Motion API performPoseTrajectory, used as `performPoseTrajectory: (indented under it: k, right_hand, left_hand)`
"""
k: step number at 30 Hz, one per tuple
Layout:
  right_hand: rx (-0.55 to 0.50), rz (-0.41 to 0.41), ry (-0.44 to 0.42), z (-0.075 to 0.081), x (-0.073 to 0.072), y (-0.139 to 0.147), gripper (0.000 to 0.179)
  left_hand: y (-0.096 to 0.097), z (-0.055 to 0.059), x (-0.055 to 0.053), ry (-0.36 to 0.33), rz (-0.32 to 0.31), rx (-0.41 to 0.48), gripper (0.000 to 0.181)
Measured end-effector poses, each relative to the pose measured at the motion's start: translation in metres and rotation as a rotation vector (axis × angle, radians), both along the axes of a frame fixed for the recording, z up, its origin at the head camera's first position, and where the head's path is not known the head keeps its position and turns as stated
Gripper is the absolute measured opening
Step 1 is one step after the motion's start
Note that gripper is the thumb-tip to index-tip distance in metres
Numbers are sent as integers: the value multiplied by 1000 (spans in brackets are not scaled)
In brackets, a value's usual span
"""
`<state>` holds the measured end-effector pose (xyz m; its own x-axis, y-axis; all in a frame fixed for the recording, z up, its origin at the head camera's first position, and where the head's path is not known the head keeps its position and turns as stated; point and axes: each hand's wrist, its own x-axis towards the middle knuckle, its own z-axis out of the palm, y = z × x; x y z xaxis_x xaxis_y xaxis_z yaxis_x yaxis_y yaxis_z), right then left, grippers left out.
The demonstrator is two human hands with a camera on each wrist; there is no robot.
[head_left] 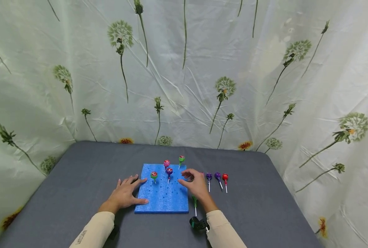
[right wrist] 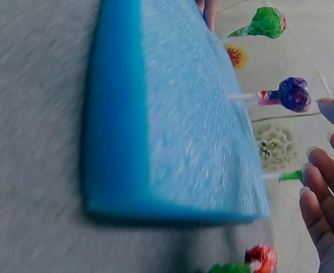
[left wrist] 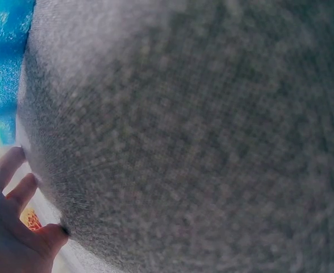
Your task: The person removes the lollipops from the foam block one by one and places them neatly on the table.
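Head view: a green lollipop [head_left: 195, 202] lies right of the blue foam board [head_left: 171, 204]. The left hand [head_left: 125, 193], fingers spread wide, touches the board's left side. The right hand [head_left: 197, 186], thumb and fingers apart, hovers near the right edge. Farther right lie 2 purple lollipops [head_left: 217, 176] and 1 red lollipop [head_left: 225, 177]; 4 lollipops [head_left: 169, 171] stand in the board.

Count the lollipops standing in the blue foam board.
4: green one left, pink one at back, purple one in front of it, another green one back right. The right hand might hide more.
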<state>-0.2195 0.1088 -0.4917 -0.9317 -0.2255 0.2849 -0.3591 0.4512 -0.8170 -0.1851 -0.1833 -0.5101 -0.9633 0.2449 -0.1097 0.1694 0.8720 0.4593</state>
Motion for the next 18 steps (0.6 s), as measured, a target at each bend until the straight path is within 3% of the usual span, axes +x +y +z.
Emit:
performPoseTrajectory:
  k: [8, 18]
  right_hand:
    - [-36, 41, -38, 0, -12, -16, 32]
    - [-63, 9, -96, -6, -18, -35, 34]
  left_hand:
    - [1, 1, 0, -11, 2, -14, 92]
    - [1, -2, -2, -25, 23, -16, 95]
